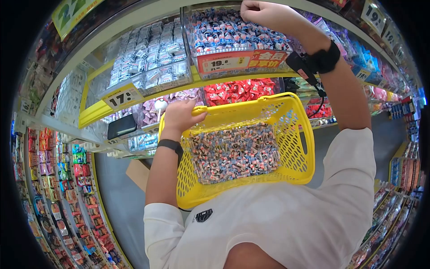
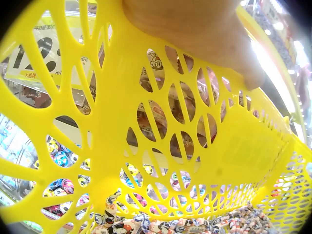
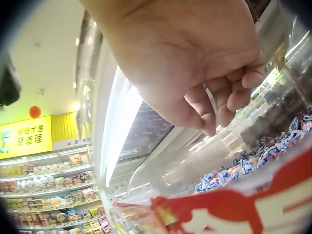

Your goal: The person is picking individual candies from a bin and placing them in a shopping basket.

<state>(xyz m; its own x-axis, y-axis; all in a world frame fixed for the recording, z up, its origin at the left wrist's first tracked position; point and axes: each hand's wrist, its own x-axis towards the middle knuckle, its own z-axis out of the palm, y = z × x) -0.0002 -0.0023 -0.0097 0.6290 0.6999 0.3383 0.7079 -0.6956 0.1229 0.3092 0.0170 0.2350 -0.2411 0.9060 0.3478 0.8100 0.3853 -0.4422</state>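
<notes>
A yellow shopping basket [image 1: 309, 172] with perforated walls is in front of the body, its bottom covered with wrapped candies [image 1: 235, 152]. My left hand [image 1: 181, 117] grips the basket's rim at the far left corner; in the left wrist view that hand [image 2: 204, 36] lies over the top of the yellow wall. My right hand [image 1: 271, 15] is raised over a clear bin of blue-and-white wrapped candies [image 1: 233, 33]. In the right wrist view the fingers of this hand [image 3: 195, 68] hang loosely curled, with nothing seen in them, above the bin's candies [image 3: 243, 165].
Left of that bin is one of white-wrapped sweets [image 1: 150, 49], with a price card [image 1: 122, 96] below. A red price sign [image 1: 224, 62] fronts the right bin. Red-wrapped candies [image 1: 239, 91] lie on the shelf below. Snack racks [image 1: 67, 193] line the left aisle.
</notes>
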